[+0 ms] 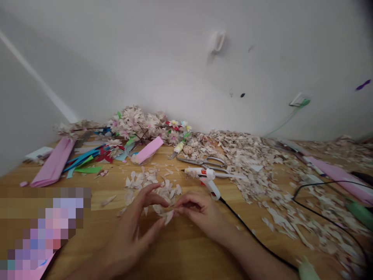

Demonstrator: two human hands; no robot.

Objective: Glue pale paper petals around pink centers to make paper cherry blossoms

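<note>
My right hand [201, 214] pinches a small flower piece of whitish papery petals [166, 215] with a hint of pink at its base. Close beside it, my left hand [136, 221] is open, thumb and fingers curved apart around the petals; whether the thumb tip touches them I cannot tell. Just beyond the hands lies a loose pile of pale papery petals [140, 181], resembling garlic skins. A white hot glue gun [204, 175] rests on the table past my right hand, its black cord trailing right. Behind it lie metal scissors [201, 161].
Finished pale flowers [134, 120] are heaped against the wall. Pink paper [54, 163] and blue and green strips [87, 169] lie left. A big spread of papery scraps [247, 155] covers the right side. A black cable [320, 210] loops there. The lower left is pixelated.
</note>
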